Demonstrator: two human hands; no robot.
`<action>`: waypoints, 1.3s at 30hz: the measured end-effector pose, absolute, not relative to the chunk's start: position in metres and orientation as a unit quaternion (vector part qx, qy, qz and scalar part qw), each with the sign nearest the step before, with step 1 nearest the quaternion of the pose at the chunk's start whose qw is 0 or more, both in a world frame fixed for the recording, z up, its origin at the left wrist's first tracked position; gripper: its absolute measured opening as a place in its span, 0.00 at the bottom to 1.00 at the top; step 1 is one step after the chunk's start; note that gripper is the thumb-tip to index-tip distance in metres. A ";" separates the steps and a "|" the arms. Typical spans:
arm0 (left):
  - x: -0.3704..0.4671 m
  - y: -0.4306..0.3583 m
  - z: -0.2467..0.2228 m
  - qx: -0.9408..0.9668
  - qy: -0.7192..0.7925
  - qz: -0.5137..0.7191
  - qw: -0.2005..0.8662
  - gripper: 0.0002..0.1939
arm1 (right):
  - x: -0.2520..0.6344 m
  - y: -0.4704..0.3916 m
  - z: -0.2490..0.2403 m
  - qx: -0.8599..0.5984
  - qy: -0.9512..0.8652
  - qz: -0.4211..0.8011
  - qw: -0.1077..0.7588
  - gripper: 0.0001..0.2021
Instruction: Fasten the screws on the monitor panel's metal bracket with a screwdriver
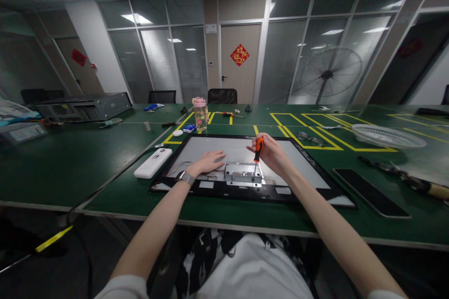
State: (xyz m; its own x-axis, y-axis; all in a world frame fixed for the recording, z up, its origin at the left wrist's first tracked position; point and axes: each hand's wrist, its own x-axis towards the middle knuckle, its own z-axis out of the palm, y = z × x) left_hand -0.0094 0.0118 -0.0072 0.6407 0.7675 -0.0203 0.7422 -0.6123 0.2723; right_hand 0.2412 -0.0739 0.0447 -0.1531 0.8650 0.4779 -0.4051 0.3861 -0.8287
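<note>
A flat panel (298,161) with a black frame and a grey-white back lies on the green table in front of me. Near its close edge sits a silver metal bracket (238,174). My right hand (269,150) grips an orange and black screwdriver (258,148), held upright with its shaft reaching down to the right part of the bracket. Whether the tip sits on a screw is too small to tell. Spread flat on the panel, just left of the bracket, is my left hand (206,162), holding nothing. Thin wires run beside its wrist.
Left of the panel lies a white power bank (153,163) with a black cable. A pink-lidded bottle (199,114) stands behind. To the right are a black phone (370,192), glasses (310,138) and a white basket (387,136). A computer case (87,106) sits far left.
</note>
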 end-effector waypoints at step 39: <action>-0.009 0.013 -0.009 0.894 0.425 0.053 0.135 0.28 | 0.246 -0.070 0.042 -0.257 -0.581 0.412 0.653 0.12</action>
